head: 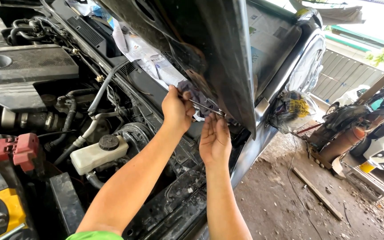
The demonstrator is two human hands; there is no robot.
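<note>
A raised dark metal car hood (218, 53) tilts over the open engine bay, with sheets of masking newspaper (150, 55) tucked along its base near the windscreen. Below, at the left, sits a white plastic fluid reservoir with a black round cap (96, 153), well apart from both hands. The left hand (177, 109) has its fingers clenched on a thin silver metal wrench (201, 106) at the hood hinge. The right hand (215, 140) is just beside it, fingers released and straight, their tips touching the wrench's far end under the hood edge.

Dirt floor (281, 195) (plank (317, 194), cable (292, 178))
</note>
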